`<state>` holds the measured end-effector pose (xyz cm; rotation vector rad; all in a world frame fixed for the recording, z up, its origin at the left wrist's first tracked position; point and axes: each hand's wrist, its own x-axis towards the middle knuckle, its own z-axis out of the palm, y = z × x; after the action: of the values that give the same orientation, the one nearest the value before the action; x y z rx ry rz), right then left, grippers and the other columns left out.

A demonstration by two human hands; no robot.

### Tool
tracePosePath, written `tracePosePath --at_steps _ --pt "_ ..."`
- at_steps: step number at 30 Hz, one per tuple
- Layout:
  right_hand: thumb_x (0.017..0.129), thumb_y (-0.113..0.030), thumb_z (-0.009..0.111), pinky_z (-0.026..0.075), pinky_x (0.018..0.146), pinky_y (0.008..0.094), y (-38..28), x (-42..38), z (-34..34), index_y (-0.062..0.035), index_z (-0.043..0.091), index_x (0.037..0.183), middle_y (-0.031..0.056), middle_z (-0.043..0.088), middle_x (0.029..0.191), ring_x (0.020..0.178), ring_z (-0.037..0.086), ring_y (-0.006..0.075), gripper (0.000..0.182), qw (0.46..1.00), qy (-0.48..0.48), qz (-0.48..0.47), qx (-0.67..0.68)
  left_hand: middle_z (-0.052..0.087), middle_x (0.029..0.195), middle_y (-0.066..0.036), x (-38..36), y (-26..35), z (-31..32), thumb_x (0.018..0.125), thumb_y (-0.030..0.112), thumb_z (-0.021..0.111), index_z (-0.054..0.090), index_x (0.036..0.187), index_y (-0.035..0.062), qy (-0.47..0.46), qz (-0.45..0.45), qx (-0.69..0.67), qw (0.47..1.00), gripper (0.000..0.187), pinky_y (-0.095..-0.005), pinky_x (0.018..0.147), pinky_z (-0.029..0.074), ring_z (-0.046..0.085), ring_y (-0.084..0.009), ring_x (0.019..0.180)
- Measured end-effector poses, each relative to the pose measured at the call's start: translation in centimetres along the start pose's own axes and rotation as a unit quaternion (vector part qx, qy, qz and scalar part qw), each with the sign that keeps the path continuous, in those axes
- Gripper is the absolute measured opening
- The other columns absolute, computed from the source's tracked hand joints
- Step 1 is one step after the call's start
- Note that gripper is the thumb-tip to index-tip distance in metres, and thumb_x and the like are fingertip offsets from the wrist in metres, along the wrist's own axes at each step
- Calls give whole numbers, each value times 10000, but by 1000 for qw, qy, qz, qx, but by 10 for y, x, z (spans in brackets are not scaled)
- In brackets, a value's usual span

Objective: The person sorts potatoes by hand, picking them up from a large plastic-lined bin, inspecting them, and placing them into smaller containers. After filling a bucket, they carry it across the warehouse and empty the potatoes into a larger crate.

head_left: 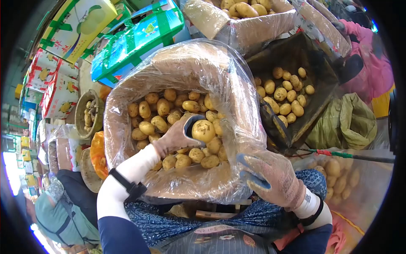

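Note:
Over a plastic-lined cardboard box (190, 186) full of potatoes, my gloved left hand (175, 134) grips a large round potato (203, 131). Many smaller potatoes (159, 123) lie beneath it in the box. My right hand (267, 173), also gloved, is at the box's right front edge, above my lap. Its fingers are apart and it holds nothing. The blue palm side of this glove partly shows.
A dark container (315, 55) with potatoes stands at the right, beside a green sack (344, 122). Behind is another potato box (266, 31). Taped blue cartons (141, 40) are back left, baskets (89, 114) left. People sit at far left (63, 216) and right (368, 59).

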<state>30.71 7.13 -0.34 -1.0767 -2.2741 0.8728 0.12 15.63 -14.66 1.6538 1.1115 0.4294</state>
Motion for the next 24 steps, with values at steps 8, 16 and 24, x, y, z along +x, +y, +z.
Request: tracePosePath --at_steps 8,16,24 --pt "840 -109 681 511 856 403 -14 2 22 -52 604 1220 179 664 1059 985 645 345 391 999 50 -17 -5 596 1226 -122 -113 123 7 633 293 912 497 1336 47 102 107 69 987 852 -336 977 476 598 -235 1127" --pt "985 -201 551 518 821 375 -14 9 58 -10 600 1211 187 675 1049 917 654 339 299 966 -37 73 247 562 1300 -156 -155 137 33 648 349 898 456 1360 20 168 148 72 972 901 -380 1010 454 569 -292 1189" --pt "1066 -346 356 538 755 283 3 -6 88 19 615 1171 106 686 884 835 655 171 460 876 -27 143 460 556 1298 -111 -147 133 34 649 292 917 442 1365 -3 149 104 -103 978 909 -334 1024 443 545 -191 1189"
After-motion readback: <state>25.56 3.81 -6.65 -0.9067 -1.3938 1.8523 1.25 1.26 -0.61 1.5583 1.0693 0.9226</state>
